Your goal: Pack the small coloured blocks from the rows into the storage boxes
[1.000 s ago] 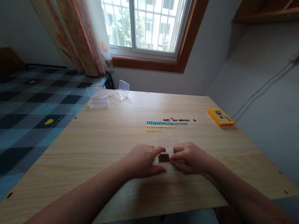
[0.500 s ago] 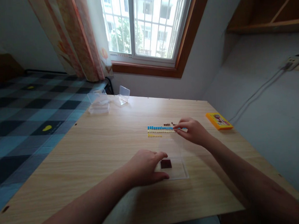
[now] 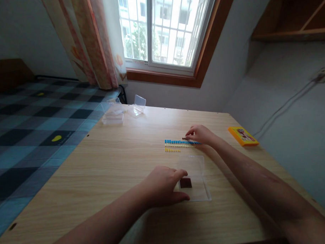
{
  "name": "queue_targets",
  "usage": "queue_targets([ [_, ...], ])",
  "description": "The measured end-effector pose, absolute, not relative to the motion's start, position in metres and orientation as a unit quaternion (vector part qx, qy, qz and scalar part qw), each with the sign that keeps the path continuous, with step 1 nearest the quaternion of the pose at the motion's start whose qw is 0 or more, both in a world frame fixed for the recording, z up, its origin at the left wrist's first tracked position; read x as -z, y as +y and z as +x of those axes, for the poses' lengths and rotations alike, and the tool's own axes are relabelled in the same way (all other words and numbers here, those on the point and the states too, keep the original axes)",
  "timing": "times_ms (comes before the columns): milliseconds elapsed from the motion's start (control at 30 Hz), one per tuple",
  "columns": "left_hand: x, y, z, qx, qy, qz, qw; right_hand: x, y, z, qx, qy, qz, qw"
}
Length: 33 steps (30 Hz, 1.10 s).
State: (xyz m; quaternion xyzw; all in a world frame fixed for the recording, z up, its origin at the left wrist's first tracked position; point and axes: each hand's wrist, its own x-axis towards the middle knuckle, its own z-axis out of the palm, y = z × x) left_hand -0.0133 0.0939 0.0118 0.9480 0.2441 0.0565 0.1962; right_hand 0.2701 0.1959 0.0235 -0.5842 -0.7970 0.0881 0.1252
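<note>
My left hand [image 3: 168, 186] rests at the left side of an open clear plastic box [image 3: 204, 191], thumb and forefinger spread apart along it. A dark brown flat square piece [image 3: 185, 183] lies in the box, just beyond those fingers. Farther back, my right hand [image 3: 200, 134] reaches down with fingertips pinched at a short row of tiny brown pieces [image 3: 183, 138]. Whatever is between its fingertips is too small to make out. In front of the brown ones run lines of small blue pieces [image 3: 175, 142], cream pieces [image 3: 174, 145] and yellow pieces [image 3: 171, 150].
Clear plastic boxes [image 3: 113, 118] stand at the table's back left corner, and another clear box with its lid up [image 3: 137, 109] is beside them. A yellow-orange box [image 3: 243, 136] lies near the right edge. A checked bed [image 3: 58, 118] adjoins the left side.
My right hand has moved slightly back, from the blue row to the brown pieces. My left hand stays by the clear box. The whole view has shifted a little.
</note>
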Motion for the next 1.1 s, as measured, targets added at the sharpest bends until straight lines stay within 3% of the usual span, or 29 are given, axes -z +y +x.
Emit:
queue_targets([
  [667,-0.013,0.095,-0.013,-0.042,0.252,0.947,0.196,-0.002,0.210,0.261,-0.075,-0.806,-0.573,0.128],
  [1100,-0.013,0.095,-0.013,-0.040,0.254,0.945,0.204,-0.019,0.206,0.271,-0.068,-0.807,-0.576,0.111],
])
